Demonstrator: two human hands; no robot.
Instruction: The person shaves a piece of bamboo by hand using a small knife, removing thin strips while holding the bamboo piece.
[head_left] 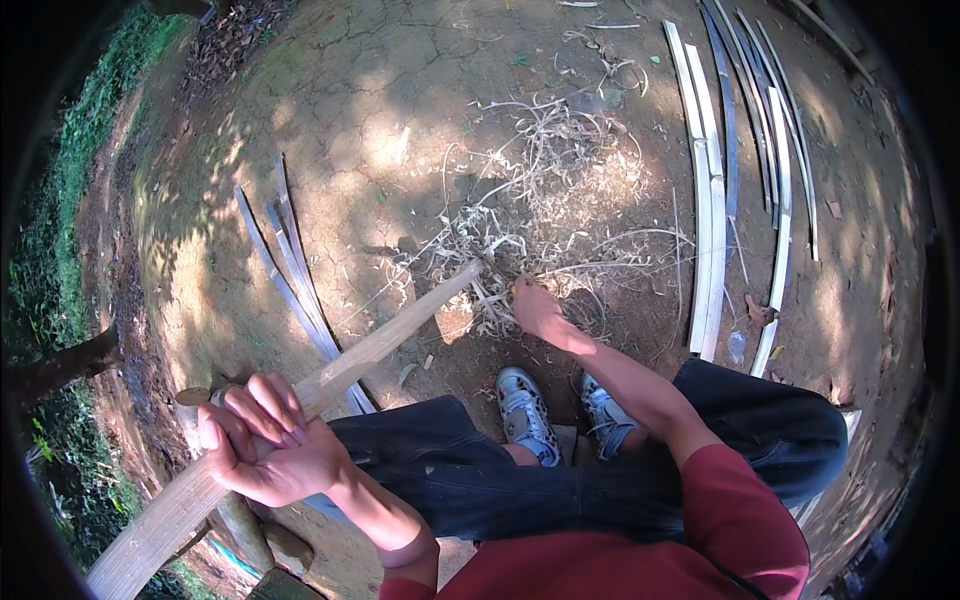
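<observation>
A long pale wooden pole slants from the lower left up to the middle of the ground. My left hand is wrapped round its thicker part, palm up with the fingers curled. Close to the pole's far end, my right hand is closed in a fist. Something dark and thin shows at its front, too small and shaded to name. Curled wood shavings lie under and around the pole's tip.
A larger heap of shavings spreads farther out. Long split strips lie at the right, with more dark strips at the left. My shoes stand on the dirt below the pole's tip. Stones sit at lower left.
</observation>
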